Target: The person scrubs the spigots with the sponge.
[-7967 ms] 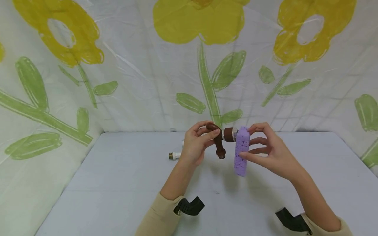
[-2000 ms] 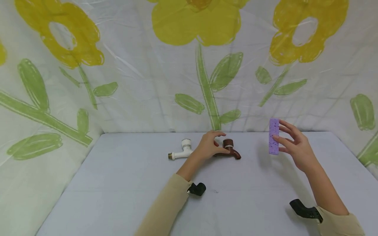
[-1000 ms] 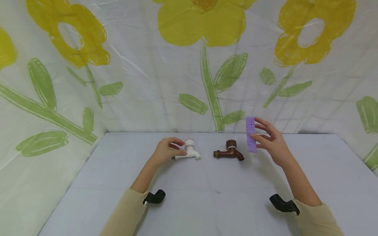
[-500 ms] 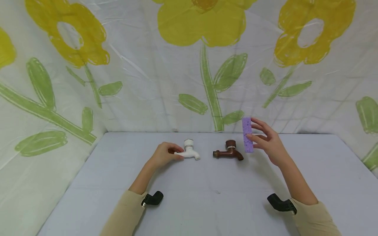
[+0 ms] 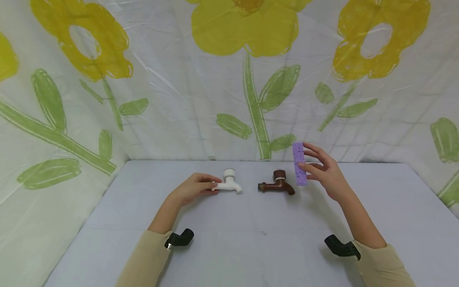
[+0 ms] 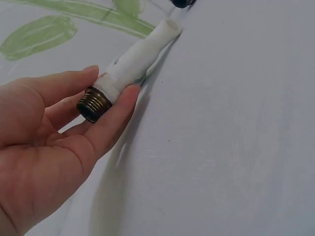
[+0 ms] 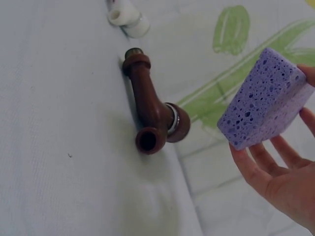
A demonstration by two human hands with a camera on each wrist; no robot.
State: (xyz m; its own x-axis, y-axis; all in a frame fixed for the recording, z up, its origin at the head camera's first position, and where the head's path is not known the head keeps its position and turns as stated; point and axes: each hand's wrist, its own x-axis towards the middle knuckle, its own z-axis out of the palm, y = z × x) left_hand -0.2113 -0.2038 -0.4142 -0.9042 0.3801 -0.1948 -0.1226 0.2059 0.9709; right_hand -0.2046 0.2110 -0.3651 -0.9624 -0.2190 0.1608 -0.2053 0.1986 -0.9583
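Left hand: the left hand (image 5: 191,188) pinches the threaded end of a white plastic tap with a brass-coloured thread (image 5: 228,184), thumb and fingers curled round the stem just behind the thread (image 6: 93,104); the tap lies on the pale grey tabletop (image 5: 251,247).
Right hand: the right hand (image 5: 324,171) holds a purple rectangular sponge block (image 5: 299,164) upright above the tabletop, gripped by its long edges between thumb and fingertips (image 7: 256,162).
Brown tap: a brown plastic tap with a metal ring at its collar (image 5: 277,184) lies untouched on the tabletop between the two hands, just beside the sponge and near the white tap; its spout opening faces the right wrist camera (image 7: 147,140).
White tap, handling: judged stiff, light and smooth; the ridged thread likely gives the surest purchase, as the smooth spout could slip.
Sponge, handling: porous and soft by its look, so probably very light and yielding; a gentle hold across the narrow sides should serve.
Backdrop: a white sheet printed with yellow flowers and green leaves (image 5: 251,36) hangs behind.
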